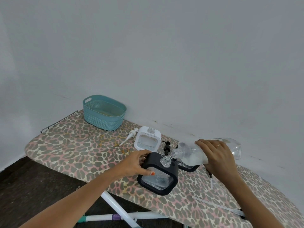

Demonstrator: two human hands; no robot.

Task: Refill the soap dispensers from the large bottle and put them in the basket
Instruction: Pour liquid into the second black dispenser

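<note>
While the right hand wraps around the middle of the large bottle, fingers curled over its top, the bottle lies nearly on its side, its long axis running from the raised base by the wall down to the threaded mouth, which points left and sits just above the open neck of the black dispenser. A thin clear stream falls between the two. The left hand clasps that dispenser's left shoulder, thumb on the front face, steadying it upright on the ironing board. It is the hand nearer the dispenser (the basket too lies on its side). Liquid covers only the lower part of the window, so filling looks partway done. Just behind the black dispenser stands a second black one, mostly hidden by the bottle. Farther behind and left stands the white dispenser, neck open, its white pump lying beside it. Beyond that, well apart, sits the teal basket, with no dispenser in it.
</note>
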